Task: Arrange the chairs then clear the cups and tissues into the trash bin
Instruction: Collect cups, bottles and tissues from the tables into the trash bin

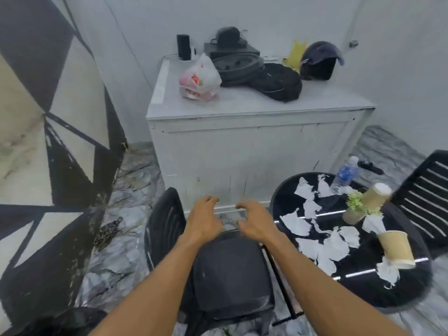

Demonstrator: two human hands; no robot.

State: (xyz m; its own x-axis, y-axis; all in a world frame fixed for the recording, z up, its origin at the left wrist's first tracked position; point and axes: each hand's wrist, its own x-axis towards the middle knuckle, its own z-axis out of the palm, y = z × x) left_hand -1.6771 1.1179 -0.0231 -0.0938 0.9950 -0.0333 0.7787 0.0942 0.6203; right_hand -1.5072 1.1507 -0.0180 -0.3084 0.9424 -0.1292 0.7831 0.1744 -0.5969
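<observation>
The light was flat, cool and dim, with soft shadows. White streaks of glare crossed the glossy table (303, 190). The wide lens bent the walls at the edges, and the far chair (421, 204) and cups (397, 248) smeared with motion blur.

The round black worktop (286, 197) is being covered by torn white tissues (294, 223), two paper cups (396, 249) lying tipped, a clear water bottle (344, 175) and a small green flower sprig (355, 201). The white cabinet (242, 151) top is being occupied by a plastic bag (200, 80), a black backpack (278, 82) and a helmet (318, 60).
</observation>
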